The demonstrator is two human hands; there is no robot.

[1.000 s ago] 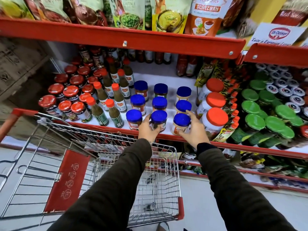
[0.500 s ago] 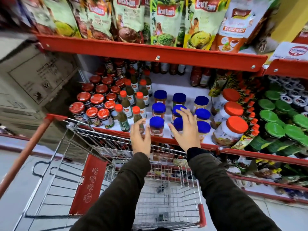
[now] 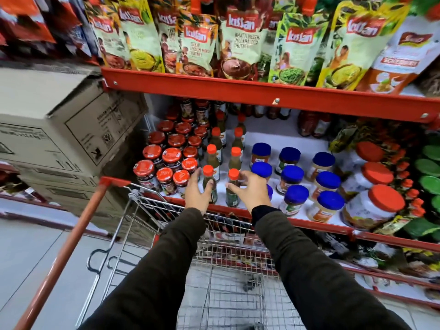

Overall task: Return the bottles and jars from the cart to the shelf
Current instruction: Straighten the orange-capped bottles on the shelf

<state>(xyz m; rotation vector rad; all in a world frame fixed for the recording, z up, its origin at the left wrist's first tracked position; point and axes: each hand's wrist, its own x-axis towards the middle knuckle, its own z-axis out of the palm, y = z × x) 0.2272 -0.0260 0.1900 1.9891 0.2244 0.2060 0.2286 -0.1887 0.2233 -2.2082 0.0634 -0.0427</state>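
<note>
Hands (image 3: 198, 191) now leftward, at green bottles (image 3: 209, 184)

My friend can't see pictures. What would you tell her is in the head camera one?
Two hands reach over a wire shopping cart to a red store shelf: the left hand and right hand are each open by a small green bottle with an orange cap, left bottle, right bottle. Red-lidded jars stand left, blue-lidded jars right.
</note>
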